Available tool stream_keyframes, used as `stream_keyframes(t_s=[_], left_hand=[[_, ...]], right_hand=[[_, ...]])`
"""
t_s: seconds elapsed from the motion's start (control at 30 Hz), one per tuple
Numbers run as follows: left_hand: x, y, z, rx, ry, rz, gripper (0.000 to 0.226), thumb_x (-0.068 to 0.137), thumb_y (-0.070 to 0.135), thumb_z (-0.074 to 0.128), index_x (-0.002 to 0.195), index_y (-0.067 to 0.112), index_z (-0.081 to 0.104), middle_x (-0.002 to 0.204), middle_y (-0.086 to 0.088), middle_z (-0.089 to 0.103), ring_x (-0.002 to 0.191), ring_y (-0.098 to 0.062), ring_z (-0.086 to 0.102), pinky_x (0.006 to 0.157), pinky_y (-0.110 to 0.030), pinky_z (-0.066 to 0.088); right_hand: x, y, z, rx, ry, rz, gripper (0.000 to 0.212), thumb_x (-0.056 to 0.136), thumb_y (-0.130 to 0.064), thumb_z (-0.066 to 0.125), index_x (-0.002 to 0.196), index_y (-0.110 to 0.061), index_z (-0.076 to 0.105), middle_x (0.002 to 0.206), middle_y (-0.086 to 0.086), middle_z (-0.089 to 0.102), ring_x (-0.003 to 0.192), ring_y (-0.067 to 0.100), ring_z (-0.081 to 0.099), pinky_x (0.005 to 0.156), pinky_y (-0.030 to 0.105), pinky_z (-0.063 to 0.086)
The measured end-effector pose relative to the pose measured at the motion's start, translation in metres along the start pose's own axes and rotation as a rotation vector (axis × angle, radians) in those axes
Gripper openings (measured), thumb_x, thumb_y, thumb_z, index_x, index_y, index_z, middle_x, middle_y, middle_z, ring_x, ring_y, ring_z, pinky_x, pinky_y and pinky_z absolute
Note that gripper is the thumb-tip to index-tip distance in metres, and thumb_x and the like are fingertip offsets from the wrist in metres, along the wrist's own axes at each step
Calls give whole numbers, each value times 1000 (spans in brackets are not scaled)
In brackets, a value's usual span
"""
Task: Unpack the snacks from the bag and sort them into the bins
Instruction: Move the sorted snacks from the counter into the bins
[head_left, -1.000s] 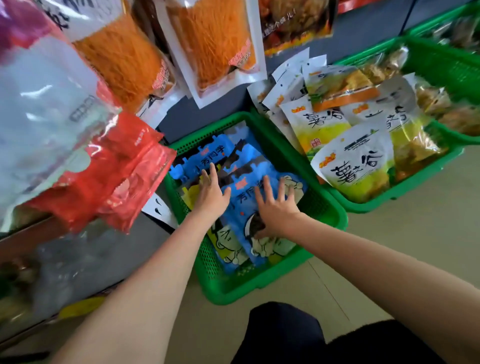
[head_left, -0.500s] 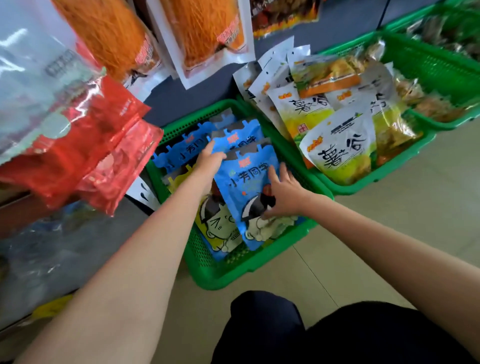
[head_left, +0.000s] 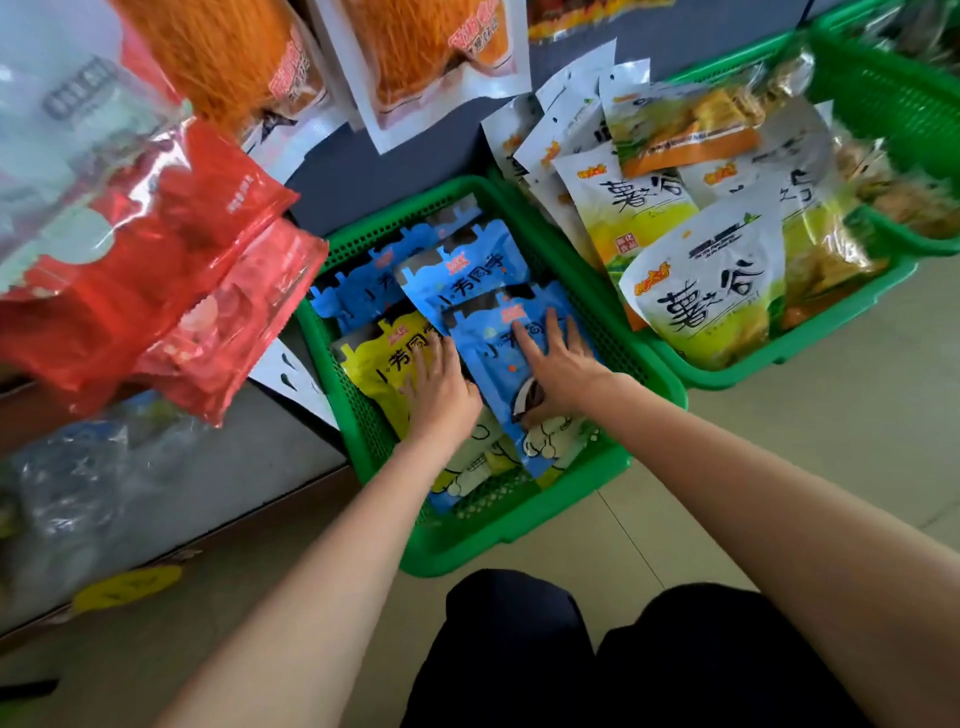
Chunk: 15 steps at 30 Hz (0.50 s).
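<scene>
So here we are with both palms flat in the near green perforated plastic bin (head_left: 519, 525), fingers spread wide and gripping nothing. Our left hand (head_left: 441, 395) presses the yellow foil snack pouch (head_left: 384, 358) at about 9 o'clock in the bin, and our right hand (head_left: 558, 366) presses the top blue foil snack pouch (head_left: 488, 358) just at its 3 o'clock.

What could go wrong, we reckon: these pouches are slick and overlapped like fish scales, so if we lift off unevenly the blue stack could slide toward the near rim, where one pouch corner already pokes at the wall. Pushing too hard might also pop a puffed bag. And the red glossy hanging packets (head_left: 171, 291) at 10 o'clock dangle close to our left arm, so an elbow swing could knock them loose.

Count, left to right: two red packets we can make out, two orange noodle-like packs (head_left: 415, 52) hanging at 12 o'clock, one yellow pouch, three blue ones showing (maybe more underneath, can't tell), then the second green bin (head_left: 810, 332) at 2 o'clock with roughly six white-and-yellow crisp bags (head_left: 711, 291), and a third bin at the far right edge. The bag we're unpacking from isn't in view.
</scene>
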<state>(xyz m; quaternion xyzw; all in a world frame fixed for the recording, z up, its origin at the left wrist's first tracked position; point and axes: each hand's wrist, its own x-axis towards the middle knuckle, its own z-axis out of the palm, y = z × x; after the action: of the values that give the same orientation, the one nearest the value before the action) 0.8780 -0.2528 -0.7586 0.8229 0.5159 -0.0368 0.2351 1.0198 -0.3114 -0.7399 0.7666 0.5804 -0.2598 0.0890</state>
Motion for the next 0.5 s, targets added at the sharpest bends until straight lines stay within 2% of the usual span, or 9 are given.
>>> stream_keyframes(t_s=[0.13,0.17,0.23,0.3,0.37,0.47,0.5], left_hand=[[0,-3,5,205,-145,-48,106,87,48,59,146,11,-20,149,-10,-37,136,-39,-30,109,-60,-10],[2,-5,8,258,-159,-58,107,85,45,63,148,13,-17,147,-11,-40,135,-43,-31,107,-63,-9],[3,-10,9,345,-143,-69,93,88,27,64,150,19,-5,144,-14,-42,134,-46,-30,107,-65,-10],[4,-15,6,442,-106,-55,86,89,15,61,150,22,1,146,-14,-39,136,-45,-25,108,-62,-11],[5,-21,1,552,-95,-17,87,90,13,59,150,23,-3,150,-13,-34,139,-42,-22,109,-58,-12],[4,-26,-2,660,-160,33,92,90,10,58,149,23,-11,150,-13,-33,140,-39,-21,113,-54,-9],[2,-27,-3,652,-194,36,97,89,15,62,149,24,-14,150,-13,-33,140,-37,-22,113,-53,-9]], right_hand=[[-4,8,8,-55,2,-34,121,76,-56,66,146,-12,-22,152,22,-24,141,45,-13,116,52,15],[-5,10,12,-93,17,-45,121,76,-57,65,146,-12,-23,152,23,-24,141,46,-11,115,52,18],[-6,11,18,-165,49,-69,119,77,-57,64,145,-18,-26,151,23,-25,140,49,-7,112,53,25],[-7,10,20,-174,59,-83,119,75,-57,65,144,-27,-27,152,19,-27,139,51,-7,109,54,30],[-7,7,19,-174,56,-72,118,75,-56,66,144,-30,-27,152,18,-28,139,51,-7,107,55,32],[-1,3,16,-183,34,-27,121,72,-59,66,144,-29,-26,151,18,-28,139,51,-8,109,54,26],[1,1,15,-179,23,-13,122,71,-60,66,144,-29,-27,151,18,-29,139,50,-10,110,54,24]])
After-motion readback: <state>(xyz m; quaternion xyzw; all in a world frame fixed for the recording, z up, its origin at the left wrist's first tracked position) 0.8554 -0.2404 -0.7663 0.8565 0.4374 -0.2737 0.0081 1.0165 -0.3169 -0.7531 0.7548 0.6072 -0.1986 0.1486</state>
